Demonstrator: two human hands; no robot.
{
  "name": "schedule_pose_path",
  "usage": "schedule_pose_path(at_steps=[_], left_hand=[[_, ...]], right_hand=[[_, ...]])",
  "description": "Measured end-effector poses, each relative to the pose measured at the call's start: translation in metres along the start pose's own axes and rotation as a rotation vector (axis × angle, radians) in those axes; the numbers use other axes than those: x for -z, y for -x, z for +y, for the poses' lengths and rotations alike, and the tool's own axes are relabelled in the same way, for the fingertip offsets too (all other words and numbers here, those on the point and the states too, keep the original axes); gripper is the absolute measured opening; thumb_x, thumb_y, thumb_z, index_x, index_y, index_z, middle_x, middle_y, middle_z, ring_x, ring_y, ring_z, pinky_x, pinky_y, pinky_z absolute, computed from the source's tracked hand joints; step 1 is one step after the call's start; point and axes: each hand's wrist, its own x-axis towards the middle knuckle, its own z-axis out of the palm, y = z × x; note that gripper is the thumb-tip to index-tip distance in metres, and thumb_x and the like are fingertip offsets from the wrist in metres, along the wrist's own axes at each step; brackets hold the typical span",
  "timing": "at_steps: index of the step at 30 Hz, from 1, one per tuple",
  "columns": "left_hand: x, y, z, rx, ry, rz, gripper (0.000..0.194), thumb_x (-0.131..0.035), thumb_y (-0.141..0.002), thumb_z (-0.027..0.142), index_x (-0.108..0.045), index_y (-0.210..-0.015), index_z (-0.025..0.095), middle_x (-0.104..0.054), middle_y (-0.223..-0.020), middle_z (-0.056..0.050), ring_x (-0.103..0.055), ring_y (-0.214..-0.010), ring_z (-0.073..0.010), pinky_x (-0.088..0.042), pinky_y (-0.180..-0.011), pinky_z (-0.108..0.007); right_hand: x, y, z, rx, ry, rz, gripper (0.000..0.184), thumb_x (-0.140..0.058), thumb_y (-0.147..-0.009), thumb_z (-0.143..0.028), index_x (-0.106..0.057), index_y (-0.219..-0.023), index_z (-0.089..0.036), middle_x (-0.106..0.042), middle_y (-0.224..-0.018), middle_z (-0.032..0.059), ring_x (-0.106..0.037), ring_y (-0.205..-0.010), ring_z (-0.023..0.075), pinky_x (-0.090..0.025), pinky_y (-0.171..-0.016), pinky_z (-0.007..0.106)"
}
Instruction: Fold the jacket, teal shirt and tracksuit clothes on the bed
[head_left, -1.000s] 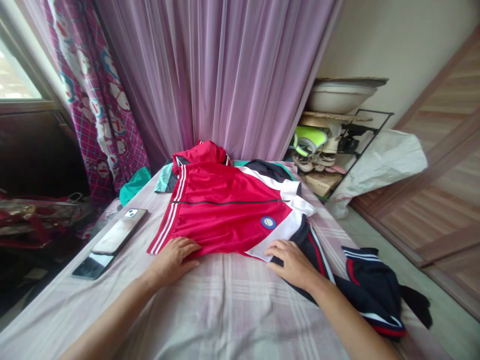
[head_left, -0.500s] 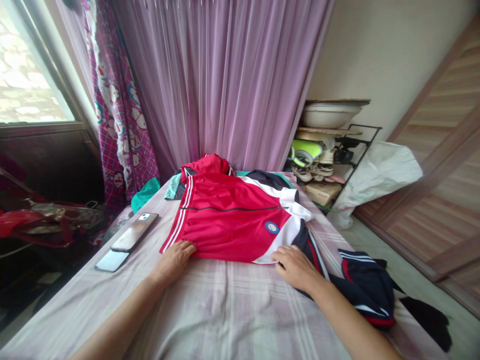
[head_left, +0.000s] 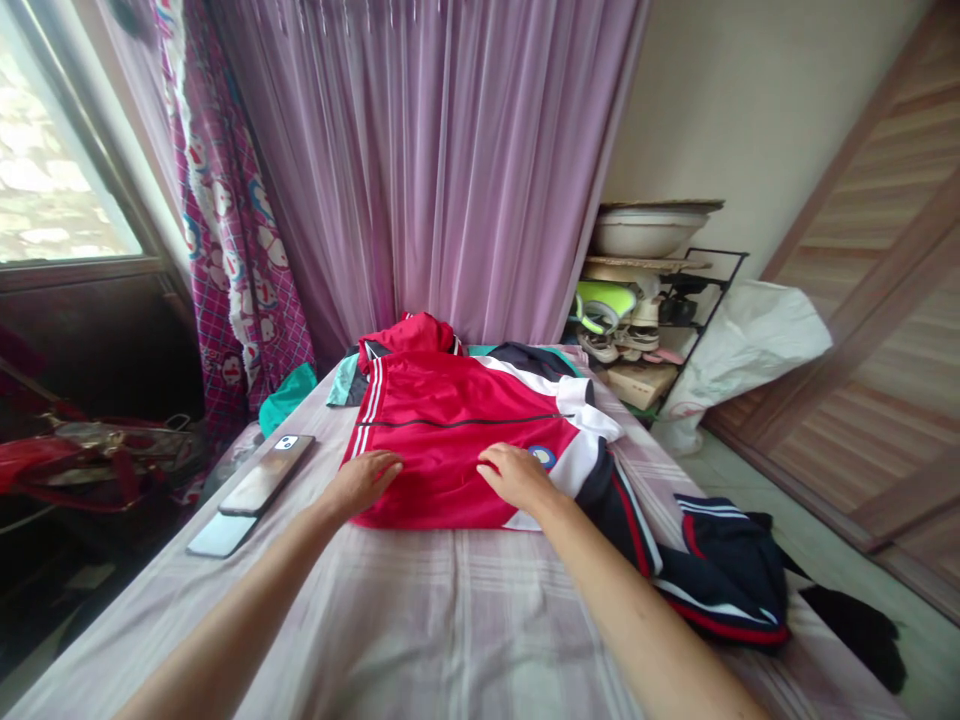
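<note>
A red zip-up tracksuit jacket (head_left: 450, 400) lies spread on the bed, its striped hem to the left and white collar to the right. My left hand (head_left: 366, 482) is over the near hem corner, fingers stretched out and holding nothing. Over the near front panel, left of the round blue badge (head_left: 541, 457), is my right hand (head_left: 516, 474), its fingers loosely bent and apart. Whether either palm presses on the cloth is hard to see. A navy sleeve (head_left: 720, 580) with white and red stripes runs toward the bed's right side.
A phone (head_left: 274, 472) lies on the bed's left side, overlapping a pale flat item (head_left: 221, 533). More clothes, including a crumpled red garment (head_left: 409, 335), lie at the far end. A shoe rack (head_left: 697, 330) and white sack (head_left: 765, 340) stand right of the bed.
Both hands have left the jacket's near edge. My right hand has moved left and away from me onto the red panel; my left hand has shifted slightly forward onto the hem.
</note>
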Motion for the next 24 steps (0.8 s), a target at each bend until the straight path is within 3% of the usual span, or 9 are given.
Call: schedule_pose_path(at_steps=[3,6,14,18,24], left_hand=[[-0.009,-0.027,-0.008,0.03,-0.055,-0.015,0.047,-0.031,-0.097,0.038,-0.065,-0.124,0.021,-0.065,-0.135,-0.008,-0.057,-0.128,-0.0211,-0.042,-0.11,-0.034],[-0.015,-0.045,-0.019,0.125,-0.147,-0.082,0.046,-0.032,-0.098,0.037,-0.064,-0.126,0.021,-0.063,-0.137,-0.007,-0.056,-0.129,-0.0199,-0.042,-0.11,-0.033],[-0.016,-0.081,-0.028,0.309,-0.25,-0.143,0.046,-0.03,-0.098,0.033,-0.07,-0.107,0.012,-0.07,-0.118,-0.021,-0.066,-0.112,-0.0314,-0.05,-0.095,-0.044],[-0.009,-0.095,-0.03,0.363,-0.286,-0.154,0.044,-0.03,-0.098,0.034,-0.068,-0.113,0.017,-0.072,-0.117,-0.016,-0.068,-0.108,-0.0278,-0.051,-0.09,-0.038],[0.01,-0.117,-0.055,0.438,-0.349,-0.114,0.044,-0.032,-0.097,0.036,-0.065,-0.123,0.023,-0.069,-0.125,-0.012,-0.066,-0.112,-0.0267,-0.05,-0.09,-0.034]], right_hand=[[-0.024,-0.014,0.001,-0.077,-0.008,-0.041,0.051,-0.046,-0.096,-0.041,-0.053,-0.142,-0.021,-0.045,-0.153,0.0142,-0.043,-0.139,0.0264,-0.032,-0.113,0.044],[-0.044,-0.005,0.013,-0.146,0.03,-0.126,0.059,-0.042,-0.097,-0.048,-0.044,-0.149,-0.021,-0.033,-0.159,0.0159,-0.028,-0.147,0.0302,-0.022,-0.117,0.055],[-0.051,0.021,0.023,-0.189,0.09,-0.047,0.061,-0.044,-0.097,-0.046,-0.041,-0.152,-0.019,-0.033,-0.158,0.0197,-0.032,-0.145,0.0328,-0.024,-0.117,0.05],[-0.052,0.02,0.023,-0.189,0.072,-0.035,0.056,-0.044,-0.097,-0.046,-0.049,-0.147,-0.023,-0.038,-0.157,0.0162,-0.032,-0.146,0.0318,-0.023,-0.117,0.05],[-0.058,0.02,0.026,-0.198,0.054,-0.024,0.054,-0.046,-0.096,-0.048,-0.051,-0.145,-0.026,-0.04,-0.156,0.0138,-0.033,-0.145,0.0305,-0.022,-0.117,0.052]])
